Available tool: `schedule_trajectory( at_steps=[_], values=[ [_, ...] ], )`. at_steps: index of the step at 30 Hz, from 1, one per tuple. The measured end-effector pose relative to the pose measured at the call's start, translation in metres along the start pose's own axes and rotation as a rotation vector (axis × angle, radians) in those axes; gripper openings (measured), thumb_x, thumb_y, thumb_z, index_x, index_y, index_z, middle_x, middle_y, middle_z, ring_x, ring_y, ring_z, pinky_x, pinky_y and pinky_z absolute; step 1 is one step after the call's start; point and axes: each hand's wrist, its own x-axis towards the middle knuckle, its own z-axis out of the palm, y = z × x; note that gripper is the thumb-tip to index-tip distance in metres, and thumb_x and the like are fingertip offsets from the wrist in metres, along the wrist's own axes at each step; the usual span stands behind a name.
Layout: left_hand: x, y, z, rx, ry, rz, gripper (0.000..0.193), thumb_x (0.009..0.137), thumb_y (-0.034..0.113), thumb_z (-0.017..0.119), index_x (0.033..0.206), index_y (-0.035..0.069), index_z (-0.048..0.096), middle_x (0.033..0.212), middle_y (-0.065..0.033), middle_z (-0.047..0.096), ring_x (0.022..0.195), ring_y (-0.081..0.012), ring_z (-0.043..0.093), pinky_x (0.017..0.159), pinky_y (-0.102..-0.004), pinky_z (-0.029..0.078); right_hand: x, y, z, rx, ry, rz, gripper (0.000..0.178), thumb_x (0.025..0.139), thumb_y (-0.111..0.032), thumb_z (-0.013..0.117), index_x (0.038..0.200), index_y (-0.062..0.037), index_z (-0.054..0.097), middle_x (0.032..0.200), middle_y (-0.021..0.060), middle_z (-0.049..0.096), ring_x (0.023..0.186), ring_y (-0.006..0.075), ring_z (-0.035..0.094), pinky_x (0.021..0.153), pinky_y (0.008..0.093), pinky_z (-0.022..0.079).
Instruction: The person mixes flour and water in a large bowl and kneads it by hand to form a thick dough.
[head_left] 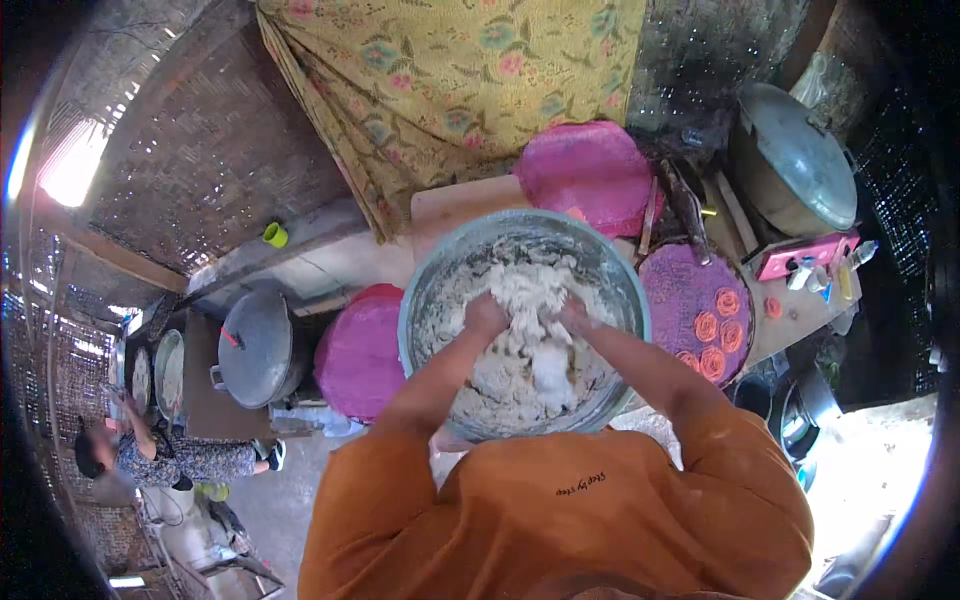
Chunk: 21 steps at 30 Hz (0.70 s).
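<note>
Nearest: person in an orange shirt [560, 510], both forearms reaching over the near rim of a wide grey-blue basin [520, 217]. The mix [525, 285] sits inside it, centre of the work area. In its near part, a bright white patch [551, 372] – dry flour or light, cannot tell.

Left hand [487, 315] and right hand [570, 318] are in the middle of the mix, slightly apart. Fingers sunk or hidden; how far open, and whether they grip any of it, cannot tell.

Progress, as judged: ingredients combined in part. Clumps have formed, but the mass is crumbly and uneven, with pale residue on the wall – no single smooth lump. Left to do, probably: more working until it binds.

Right of the basin, orange rosettes [712, 362] lie on a purple tray [665, 275], seemingly finished pieces. Left, a purple cover [365, 355]. Farther, a pink sheet [585, 175]; beyond, a flowered cloth [480, 60].
</note>
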Motion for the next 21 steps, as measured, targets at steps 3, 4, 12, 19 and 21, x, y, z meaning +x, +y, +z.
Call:
schedule_trajectory(
  at_steps=[3, 4, 12, 19, 21],
  values=[
    [-0.023, 0.009, -0.061, 0.358, -0.587, 0.657, 0.026, 0.058, 0.021, 0.050, 0.072, 0.000, 0.056, 0.071, -0.0154, 0.055, 0.068, -0.0294, 0.052, 0.071, -0.0361, 0.039, -0.071, -0.007, -0.032, 0.233, -0.259, 0.111, 0.060, 0.063, -0.030, 0.054, 0.114, -0.0083, 0.031, 0.107, 0.0101, 0.043, 0.104, 0.0206, 0.035, 0.087, 0.0281, 0.028],
    [-0.046, -0.012, -0.046, 0.158, -0.296, 0.649, 0.025, 0.057, 0.023, 0.050, 0.069, 0.002, 0.057, 0.068, -0.0138, 0.055, 0.067, -0.0280, 0.052, 0.071, -0.0360, 0.038, -0.097, -0.023, -0.050, 0.312, -0.416, 0.027, 0.058, 0.063, -0.028, 0.054, 0.113, -0.0074, 0.034, 0.106, 0.0109, 0.044, 0.106, 0.0201, 0.033, 0.088, 0.0276, 0.027],
    [-0.099, 0.040, -0.077, 0.235, -0.727, 0.680, 0.021, 0.052, 0.030, 0.052, 0.056, 0.011, 0.058, 0.056, -0.0061, 0.055, 0.057, -0.0222, 0.054, 0.055, -0.0364, 0.041, -0.124, -0.055, -0.006, -0.824, -0.838, -0.509, 0.020, 0.062, -0.022, 0.051, 0.078, -0.0125, 0.058, 0.097, 0.0072, 0.049, 0.093, 0.0211, 0.043, 0.081, 0.0504, 0.024],
    [-0.028, 0.037, -0.058, 0.320, -0.582, 0.280, 0.018, 0.056, 0.025, 0.049, 0.063, 0.012, 0.060, 0.067, -0.0059, 0.057, 0.065, -0.0204, 0.054, 0.061, -0.0333, 0.041, -0.031, -0.045, 0.008, -0.767, -0.444, -0.441, 0.038, 0.058, -0.036, 0.053, 0.086, -0.0105, 0.056, 0.094, 0.0078, 0.049, 0.091, 0.0244, 0.043, 0.081, 0.0399, 0.029],
    [-0.016, 0.036, -0.062, 0.347, -0.550, 0.144, 0.019, 0.058, 0.024, 0.048, 0.064, 0.012, 0.061, 0.069, -0.0060, 0.057, 0.067, -0.0198, 0.055, 0.061, -0.0316, 0.042, -0.021, -0.039, 0.014, -0.737, -0.383, -0.380, 0.043, 0.057, -0.039, 0.054, 0.088, -0.0098, 0.056, 0.094, 0.0081, 0.049, 0.091, 0.0249, 0.043, 0.081, 0.0380, 0.030]
  ],
)
